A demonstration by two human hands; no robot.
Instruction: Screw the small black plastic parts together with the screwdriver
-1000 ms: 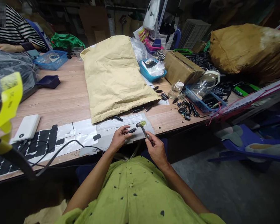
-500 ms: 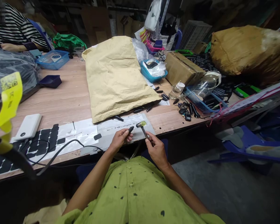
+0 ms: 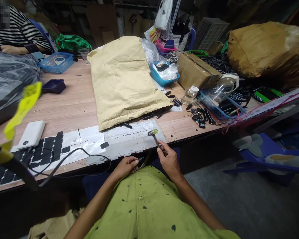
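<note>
My right hand [image 3: 168, 158] grips the dark handle of a small mallet [image 3: 152, 132], whose head has a translucent yellow face on one side. The mallet head is raised over the table's front edge. Low in front of the green shirt, my left hand [image 3: 126, 167] is closed on a small black piece [image 3: 140, 159], mostly hidden by the fingers. Just beyond both hands lies a white sheet [image 3: 133, 135] along the table edge. More black pieces [image 3: 127, 125] lie by the front of a large tan paper bag [image 3: 129, 83].
On the left are a white power bank [image 3: 32, 132], cables and a black-patterned sheet [image 3: 48, 149]. To the right stand a clear jar [image 3: 189, 95], a blue basket [image 3: 219, 106], keys and a cardboard box [image 3: 198, 71]. A person in stripes [image 3: 20, 30] sits far left.
My left hand has dropped toward my body with the black piece, off the table edge. My right hand and the mallet have shifted only slightly.
</note>
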